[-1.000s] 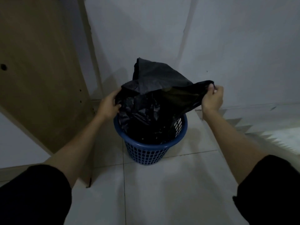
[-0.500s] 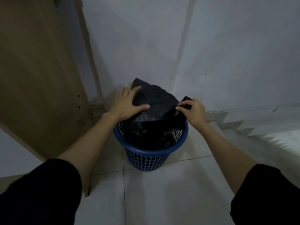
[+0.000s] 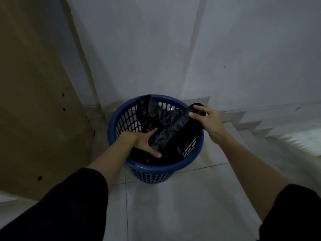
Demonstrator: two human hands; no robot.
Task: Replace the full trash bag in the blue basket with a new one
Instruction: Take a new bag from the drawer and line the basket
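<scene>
Our left hand (image 3: 145, 142) reaches inside the blue basket (image 3: 114, 136), fingers spread flat, pressing the black trash bag (image 3: 171, 130) down; half a second ago it lay on top of the bag. Right of those fingers, our right hand (image 3: 207, 120) pinches the bag's edge at the rim. The film is thin, crinkled and glossy; the round plastic basket has lattice walls and stands on pale floor tiles (image 3: 173, 206).
</scene>
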